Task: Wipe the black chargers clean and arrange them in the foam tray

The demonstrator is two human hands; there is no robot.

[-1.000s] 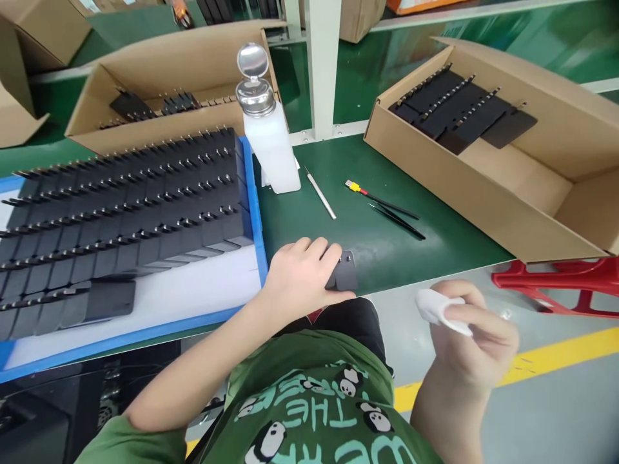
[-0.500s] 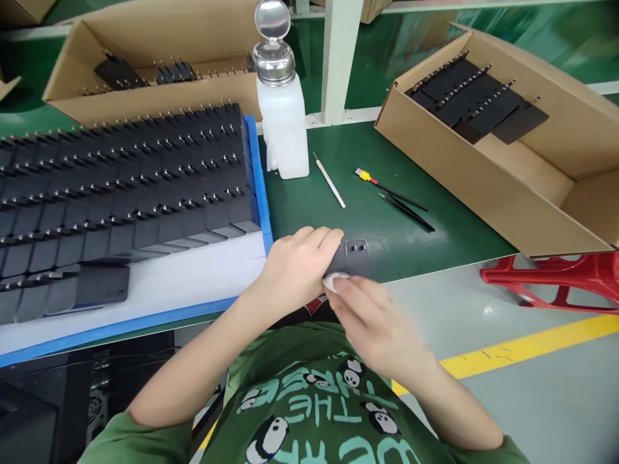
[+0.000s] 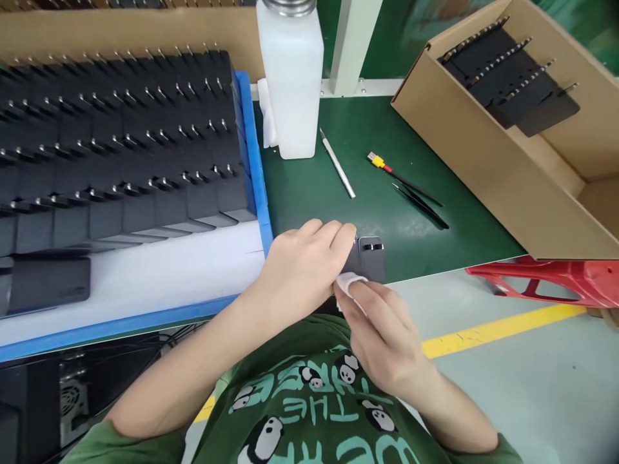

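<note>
Up close: green worktop (image 3: 338, 212), blue tray (image 3: 256, 193) of black parts to the left. Left hand (image 3: 300, 270) clamps a dark part (image 3: 370, 258) at the worktop's near edge; right hand (image 3: 382, 335) pinches a white wipe (image 3: 351, 283) against it. Best to brace firmly and stroke lightly.

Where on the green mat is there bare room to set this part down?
Bare green mat lies between the blue tray and the white-handled tool, in front of the white bottle. Another patch lies between the tweezers and the cardboard box. The mat's front edge is crowded by both hands.
</note>
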